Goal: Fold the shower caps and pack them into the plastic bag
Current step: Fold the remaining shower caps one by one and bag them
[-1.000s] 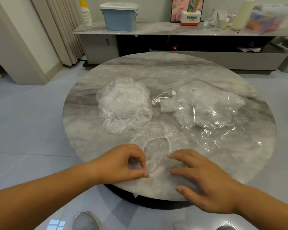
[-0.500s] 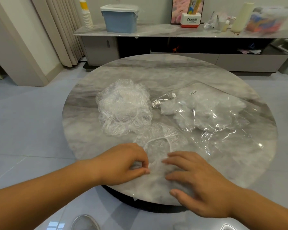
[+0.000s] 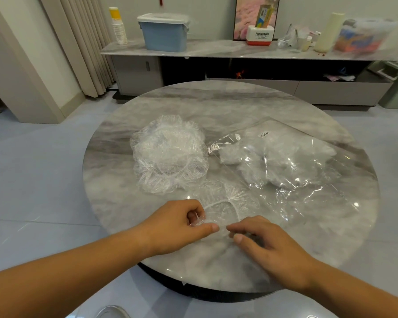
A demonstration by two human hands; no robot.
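A clear shower cap (image 3: 225, 203) lies flat on the near part of the round marble table (image 3: 228, 106), its white elastic ring showing. My left hand (image 3: 182, 223) pinches the cap's near left edge between thumb and curled fingers. My right hand (image 3: 262, 242) is just right of it, with the fingers bent over the cap's near edge; whether it pinches the film I cannot tell. A pile of crumpled clear shower caps (image 3: 169, 154) sits at the table's middle left. The clear plastic bag (image 3: 283, 161), holding white folded caps, lies to the right.
Behind the table runs a low marble sideboard (image 3: 216, 50) with a blue lidded bin (image 3: 163, 32), a stack of paper cups (image 3: 118, 27), a red and white box (image 3: 260, 36) and clutter. Curtains (image 3: 78, 42) hang at the left. Grey tiled floor surrounds the table.
My right hand has slid left toward my left hand and its fingers have bent from flat. The left hand keeps its pinch on the cap's edge.
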